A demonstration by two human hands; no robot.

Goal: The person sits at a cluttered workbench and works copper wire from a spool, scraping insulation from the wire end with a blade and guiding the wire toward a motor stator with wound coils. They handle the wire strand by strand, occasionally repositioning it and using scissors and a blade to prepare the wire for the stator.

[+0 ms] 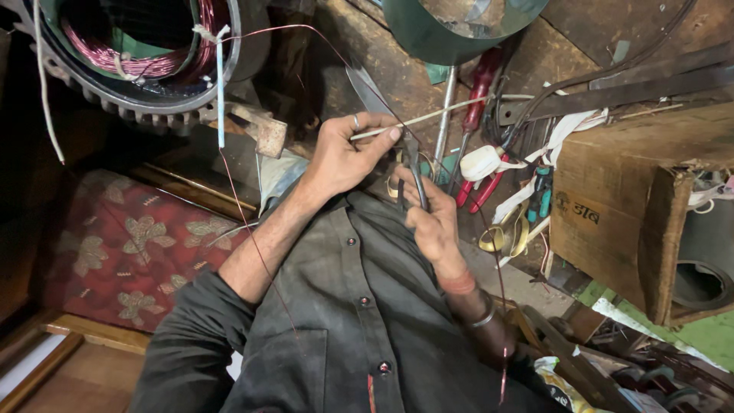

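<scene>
2 hands meet over my chest, and almost everything else sits where I can reach it without getting up. Far left, the red patterned cushion (126, 245) lies beside me, and above it the toothed motor stator (130, 53) hangs close, its pink-red copper winding (145, 65) facing me so the loose end can be drawn out. 1 thin copper wire (245, 210) runs from it down across my left forearm, slack enough to work with. My left hand (344, 157) is closed in a pinch, thumb and forefinger clamped on a slim pale sleeve tube (443, 113), which juts out level to the right; I judge I hold it so to keep its end steady. Just right and lower, my right hand (432, 222) is wrapped shut around the dark handles of a pair of scissors (409, 157), blades pointing up to meet the tube near my left fingertips; whether the blades are parted I cannot tell. Further right lie red-handled pliers (478, 183), a roll of white tape (480, 162), and a brown cardboard box (627, 206).
</scene>
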